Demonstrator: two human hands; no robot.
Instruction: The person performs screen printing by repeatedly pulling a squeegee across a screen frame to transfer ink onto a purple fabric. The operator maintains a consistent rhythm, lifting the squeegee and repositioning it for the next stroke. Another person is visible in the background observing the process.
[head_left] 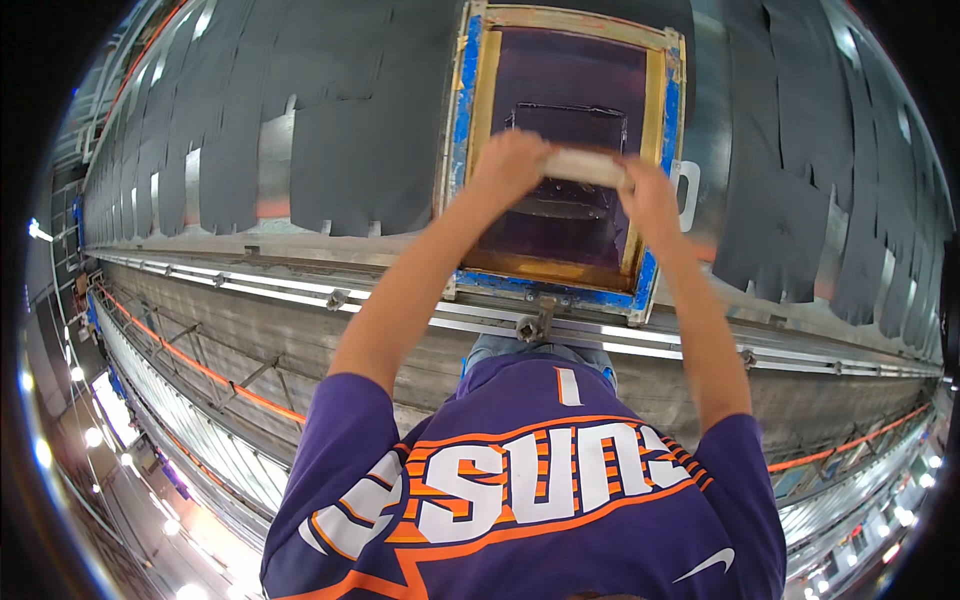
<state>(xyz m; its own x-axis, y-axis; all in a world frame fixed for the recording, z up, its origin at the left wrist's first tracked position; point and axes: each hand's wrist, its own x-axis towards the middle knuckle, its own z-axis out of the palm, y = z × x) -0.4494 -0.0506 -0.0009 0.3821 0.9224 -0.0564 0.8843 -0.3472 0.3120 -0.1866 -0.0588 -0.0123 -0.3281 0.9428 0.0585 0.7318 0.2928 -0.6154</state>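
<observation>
Head view: your 2 hands grip 1 pale squeegee [588,166], left hand [512,160] closed on its left end, right hand [648,196] closed on its right end. It sits across the purple mesh inside a wooden screen frame [470,120] with blue tape, lying on the long desk [300,262]. Dark cloth pieces [330,130] lie in rows on both sides of the frame, just beside it. A metal rail [300,296] runs along the near desk edge.

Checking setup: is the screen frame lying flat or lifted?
Flat: screen frame lies on the long table, both hands gripping the squeegee.

Textile print shop: long fabric-lined table [300,250]
</observation>
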